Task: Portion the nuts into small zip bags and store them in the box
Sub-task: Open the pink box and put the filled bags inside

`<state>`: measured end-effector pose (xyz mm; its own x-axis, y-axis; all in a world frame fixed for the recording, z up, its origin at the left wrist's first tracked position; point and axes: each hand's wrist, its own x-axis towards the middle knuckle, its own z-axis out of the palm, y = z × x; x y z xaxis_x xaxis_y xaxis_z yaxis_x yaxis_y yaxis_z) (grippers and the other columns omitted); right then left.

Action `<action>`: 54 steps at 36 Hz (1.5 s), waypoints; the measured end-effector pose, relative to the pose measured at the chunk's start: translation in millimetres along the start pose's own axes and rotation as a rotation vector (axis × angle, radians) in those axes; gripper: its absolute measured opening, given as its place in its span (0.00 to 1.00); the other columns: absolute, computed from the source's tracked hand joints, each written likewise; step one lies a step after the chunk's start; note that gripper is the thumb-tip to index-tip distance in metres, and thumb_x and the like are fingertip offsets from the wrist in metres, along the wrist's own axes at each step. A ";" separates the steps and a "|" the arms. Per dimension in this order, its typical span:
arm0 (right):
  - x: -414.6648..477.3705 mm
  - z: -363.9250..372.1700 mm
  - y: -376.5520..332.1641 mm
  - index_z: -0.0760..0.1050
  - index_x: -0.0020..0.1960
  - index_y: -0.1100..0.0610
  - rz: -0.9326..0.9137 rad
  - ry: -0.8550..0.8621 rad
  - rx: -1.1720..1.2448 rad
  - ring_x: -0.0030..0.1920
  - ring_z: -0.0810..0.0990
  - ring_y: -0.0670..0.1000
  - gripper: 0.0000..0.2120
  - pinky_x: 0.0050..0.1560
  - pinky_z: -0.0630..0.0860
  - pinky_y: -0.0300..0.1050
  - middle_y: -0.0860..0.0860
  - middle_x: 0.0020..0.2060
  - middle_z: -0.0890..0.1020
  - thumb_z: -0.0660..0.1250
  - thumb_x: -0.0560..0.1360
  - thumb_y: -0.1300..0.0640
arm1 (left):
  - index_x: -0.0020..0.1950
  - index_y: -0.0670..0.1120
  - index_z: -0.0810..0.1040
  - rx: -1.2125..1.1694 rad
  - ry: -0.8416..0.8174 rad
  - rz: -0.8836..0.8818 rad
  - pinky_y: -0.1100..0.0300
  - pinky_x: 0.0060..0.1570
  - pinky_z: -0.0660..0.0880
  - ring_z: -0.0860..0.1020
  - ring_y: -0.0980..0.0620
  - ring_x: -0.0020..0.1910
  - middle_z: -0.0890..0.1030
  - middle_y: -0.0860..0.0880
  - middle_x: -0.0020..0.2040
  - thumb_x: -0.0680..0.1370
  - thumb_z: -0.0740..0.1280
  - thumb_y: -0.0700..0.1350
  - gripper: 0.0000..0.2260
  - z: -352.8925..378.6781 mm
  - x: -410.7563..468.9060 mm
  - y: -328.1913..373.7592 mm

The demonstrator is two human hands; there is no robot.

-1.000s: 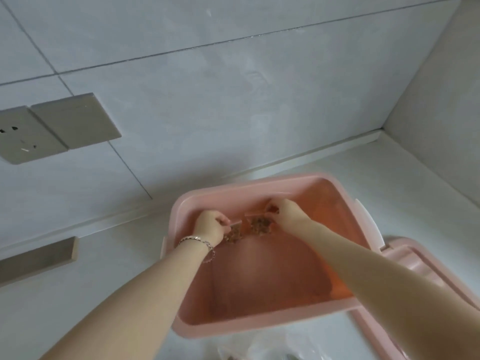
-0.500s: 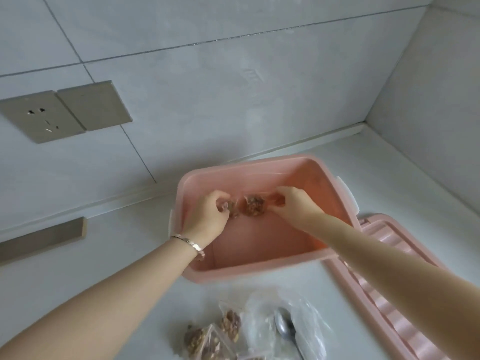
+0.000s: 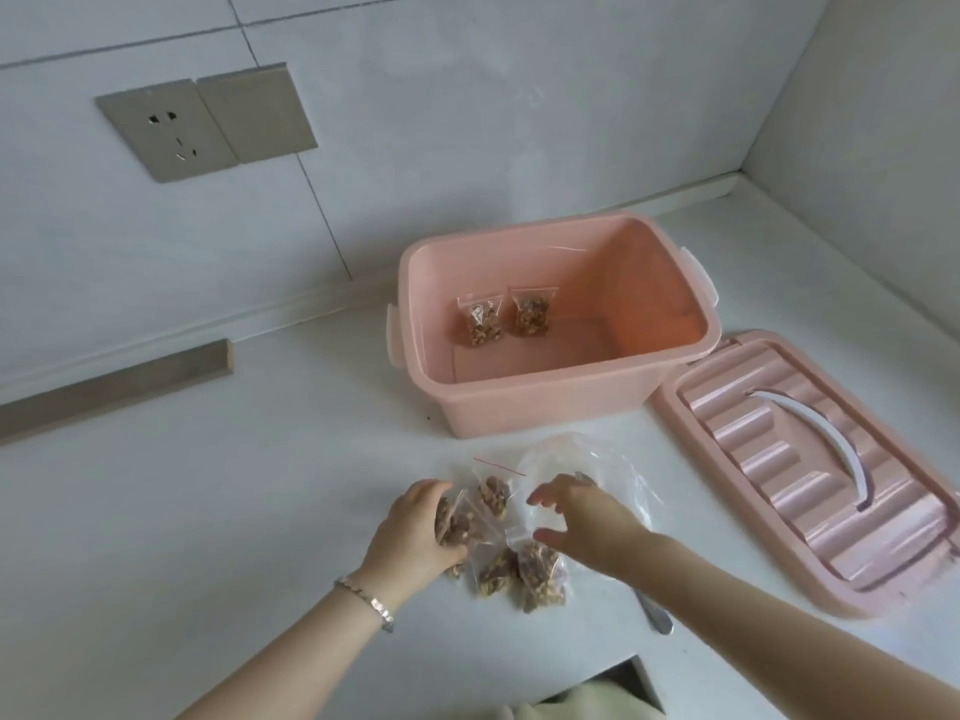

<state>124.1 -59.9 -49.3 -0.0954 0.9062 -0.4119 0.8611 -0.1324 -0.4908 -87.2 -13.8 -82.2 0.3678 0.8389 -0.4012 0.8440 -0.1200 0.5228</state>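
Observation:
A pink plastic box (image 3: 561, 402) stands open on the white counter. Two small zip bags of nuts (image 3: 483, 324) lean side by side against its far wall. In front of the box lies a pile of several filled zip bags (image 3: 537, 574). My left hand (image 3: 415, 532) curls around one filled bag (image 3: 460, 522) at the pile's left edge. Just right of it, my right hand (image 3: 582, 517) hovers over the pile with fingers spread, holding nothing. A large clear plastic bag (image 3: 582, 459) lies crumpled behind the pile.
The box's pink lid (image 3: 810, 475) with a white handle lies flat to the right of the box. A metal spoon handle (image 3: 657, 615) sticks out under my right forearm. Tiled walls meet in the far right corner. A wall socket (image 3: 171, 129) sits upper left.
Both hands let go of the two bags in the box and pulled back to the pile in front. My left hand took hold of another filled bag.

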 end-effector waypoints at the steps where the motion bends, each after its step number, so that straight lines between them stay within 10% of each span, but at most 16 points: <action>1: 0.0 8.7 1.7 0.70 0.66 0.52 0.009 -0.023 -0.034 0.62 0.70 0.50 0.20 0.65 0.64 0.40 0.51 0.61 0.73 0.65 0.76 0.51 | 0.69 0.47 0.66 0.017 0.015 -0.029 0.59 0.62 0.68 0.67 0.52 0.66 0.67 0.52 0.67 0.70 0.71 0.48 0.29 3.1 -1.1 -2.4; 10: 0.1 23.5 5.9 0.77 0.55 0.57 0.133 -0.041 0.028 0.57 0.76 0.49 0.11 0.57 0.68 0.36 0.51 0.57 0.77 0.64 0.76 0.53 | 0.45 0.45 0.75 -0.053 0.289 -0.068 0.63 0.37 0.62 0.72 0.53 0.40 0.74 0.54 0.41 0.74 0.69 0.42 0.04 6.4 -7.7 -13.7; 18: -19.6 -12.2 2.3 0.78 0.50 0.55 0.083 -0.026 0.084 0.48 0.79 0.51 0.08 0.47 0.73 0.40 0.49 0.46 0.80 0.63 0.77 0.53 | 0.30 0.55 0.65 -0.161 0.429 -0.062 0.58 0.32 0.67 0.76 0.47 0.33 0.75 0.55 0.28 0.74 0.70 0.40 0.19 -19.8 -21.8 -15.7; 26: -21.3 -128.8 -12.5 0.78 0.43 0.56 -0.125 0.563 0.185 0.33 0.76 0.36 0.04 0.37 0.67 0.23 0.46 0.36 0.78 0.65 0.75 0.60 | 0.37 0.50 0.72 -0.369 0.609 0.299 0.59 0.34 0.75 0.79 0.57 0.34 0.81 0.55 0.37 0.75 0.68 0.42 0.08 -114.7 -17.3 63.0; 30: 10.7 -167.6 -6.2 0.78 0.47 0.62 -0.129 0.757 0.176 0.33 0.73 0.47 0.04 0.34 0.65 0.30 0.50 0.37 0.77 0.65 0.75 0.63 | 0.36 0.50 0.71 -0.542 0.561 0.311 0.56 0.33 0.79 0.80 0.56 0.32 0.79 0.54 0.35 0.76 0.67 0.38 0.11 -148.3 29.3 100.0; 37: 108.8 -179.9 31.2 0.77 0.50 0.63 0.011 0.522 0.085 0.46 0.77 0.57 0.07 0.42 0.66 0.40 0.56 0.44 0.80 0.63 0.76 0.60 | 0.31 0.50 0.69 -0.360 0.315 0.116 0.42 0.43 0.79 0.80 0.39 0.39 0.76 0.48 0.32 0.72 0.69 0.34 0.16 -133.9 142.8 113.7; 44: 179.7 -159.7 48.6 0.78 0.50 0.61 0.051 0.243 0.079 0.45 0.75 0.53 0.06 0.43 0.66 0.39 0.58 0.48 0.81 0.66 0.75 0.60 | 0.33 0.43 0.70 -0.357 0.105 -0.217 0.50 0.43 0.80 0.78 0.46 0.39 0.74 0.47 0.36 0.73 0.68 0.30 0.13 -109.1 203.6 109.5; 54: 213.3 -150.9 61.0 0.77 0.53 0.59 0.090 0.182 0.095 0.52 0.77 0.56 0.09 0.51 0.73 0.45 0.58 0.52 0.80 0.68 0.73 0.59 | 0.39 0.44 0.75 -0.274 0.197 -0.215 0.56 0.48 0.75 0.77 0.47 0.41 0.80 0.40 0.45 0.71 0.71 0.33 0.08 -87.3 233.0 84.8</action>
<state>231.6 185.9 -51.2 0.0792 0.9454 -0.3162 0.8104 -0.2458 -0.5318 35.9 217.8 -65.7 0.0897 0.9184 -0.3853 0.7486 0.1930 0.6343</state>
